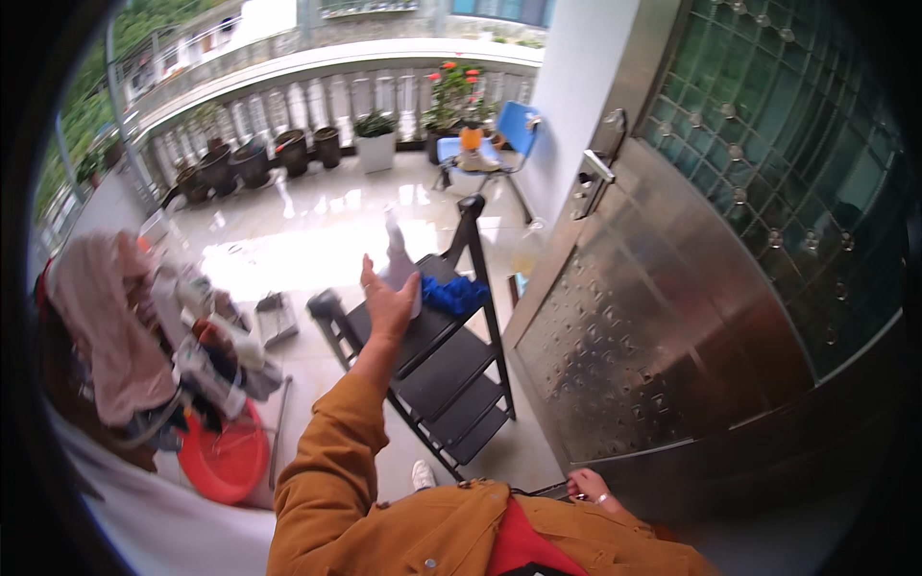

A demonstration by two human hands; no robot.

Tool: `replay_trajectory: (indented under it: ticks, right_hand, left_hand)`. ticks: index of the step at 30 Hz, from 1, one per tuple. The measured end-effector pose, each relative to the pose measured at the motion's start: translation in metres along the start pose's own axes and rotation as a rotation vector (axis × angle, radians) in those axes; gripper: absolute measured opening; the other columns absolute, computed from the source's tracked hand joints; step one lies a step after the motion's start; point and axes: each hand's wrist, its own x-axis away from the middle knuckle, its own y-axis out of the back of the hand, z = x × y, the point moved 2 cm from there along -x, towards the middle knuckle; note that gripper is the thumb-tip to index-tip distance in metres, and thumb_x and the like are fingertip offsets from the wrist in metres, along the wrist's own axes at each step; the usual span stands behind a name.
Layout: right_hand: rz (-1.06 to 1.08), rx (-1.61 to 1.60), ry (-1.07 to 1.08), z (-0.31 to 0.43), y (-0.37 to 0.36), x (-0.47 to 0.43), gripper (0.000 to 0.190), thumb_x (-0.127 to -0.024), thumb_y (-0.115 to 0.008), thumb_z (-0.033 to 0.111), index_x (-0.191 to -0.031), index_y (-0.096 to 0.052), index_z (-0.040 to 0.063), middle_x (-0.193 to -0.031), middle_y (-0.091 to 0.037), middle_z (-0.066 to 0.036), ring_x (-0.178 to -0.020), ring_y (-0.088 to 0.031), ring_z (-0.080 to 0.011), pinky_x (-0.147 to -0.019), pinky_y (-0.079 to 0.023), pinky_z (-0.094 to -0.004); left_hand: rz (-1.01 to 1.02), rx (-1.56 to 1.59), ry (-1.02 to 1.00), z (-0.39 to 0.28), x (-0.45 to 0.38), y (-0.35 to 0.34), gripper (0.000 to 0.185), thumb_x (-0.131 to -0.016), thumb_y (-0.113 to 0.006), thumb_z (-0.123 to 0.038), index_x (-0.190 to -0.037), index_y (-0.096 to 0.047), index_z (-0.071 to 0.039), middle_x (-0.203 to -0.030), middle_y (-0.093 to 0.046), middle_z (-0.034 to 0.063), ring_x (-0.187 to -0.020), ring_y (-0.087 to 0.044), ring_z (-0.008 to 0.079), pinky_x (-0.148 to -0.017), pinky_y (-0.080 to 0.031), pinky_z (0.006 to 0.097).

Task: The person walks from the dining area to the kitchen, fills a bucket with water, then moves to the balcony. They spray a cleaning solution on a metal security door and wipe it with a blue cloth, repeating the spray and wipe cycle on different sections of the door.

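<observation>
My left hand (389, 302) reaches over the top step of a black folding stepladder (446, 367), fingers spread and thumb apart. Right by its palm is a translucent spray bottle (403, 270), partly hidden by the hand; contact between them is unclear. A crumpled blue cloth (454, 294) lies on the same step, to the right of the bottle. My right hand (589, 486) is low beside my waist, fingers curled near a dark, narrow item (544, 492). Whether it grips that item cannot be made out.
A metal door (648, 309) with a lever handle (599, 167) stands at the right. Laundry (108, 324) hangs at the left above a red basin (225, 461). A dustpan (276, 319) is on the tiles. Potted plants (374, 140) and a blue chair (517, 129) line the balustrade.
</observation>
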Motion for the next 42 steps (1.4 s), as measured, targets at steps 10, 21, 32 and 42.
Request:
replay_trajectory:
  ticks: [10,21,32,42]
  right_hand:
    - [-0.135,0.710,0.958,0.401,-0.201,-0.066,0.055,-0.093,-0.057,0.042,-0.138,-0.045,0.013,-0.132,-0.053,-0.018,-0.120,-0.053,-0.0318,-0.102,-0.043,-0.0381]
    - [-0.201,1.412,0.687,0.464,-0.290,-0.112,0.061,-0.093,-0.047,0.053,-0.149,-0.029,0.038,-0.155,-0.028,-0.011,-0.131,-0.039,-0.0452,-0.099,-0.041,-0.0563]
    - [0.011,0.864,0.714,0.393,-0.276,-0.178,0.037,-0.086,-0.054,0.032,-0.113,-0.056,0.005,-0.106,-0.058,-0.020,-0.100,-0.058,-0.0364,-0.089,-0.046,-0.0413]
    - [0.431,-0.928,0.804,0.330,-0.046,0.078,0.067,-0.092,-0.056,0.039,-0.142,-0.036,-0.001,-0.130,-0.055,-0.028,-0.116,-0.058,-0.0354,-0.104,-0.044,-0.0433]
  left_hand:
    - [0.251,0.419,0.179,0.021,-0.052,-0.033,0.078,-0.085,-0.069,-0.018,-0.149,-0.024,-0.013,-0.119,-0.060,0.0222,-0.110,-0.061,0.0355,-0.093,-0.047,0.0410]
    - [0.208,0.394,0.069,0.021,-0.049,-0.032,0.071,-0.086,-0.067,-0.011,-0.146,-0.029,-0.006,-0.107,-0.065,0.0231,-0.095,-0.066,0.0322,-0.081,-0.051,0.0391]
    - [0.299,0.177,0.233,0.004,-0.055,-0.020,0.061,-0.089,-0.065,-0.025,-0.141,-0.040,-0.005,-0.105,-0.066,0.0220,-0.093,-0.064,0.0304,-0.087,-0.049,0.0358]
    - [0.463,0.156,0.321,0.011,-0.067,-0.023,0.084,-0.087,-0.068,-0.032,-0.151,-0.021,-0.006,-0.141,-0.046,0.0234,-0.126,-0.049,0.0350,-0.106,-0.038,0.0398]
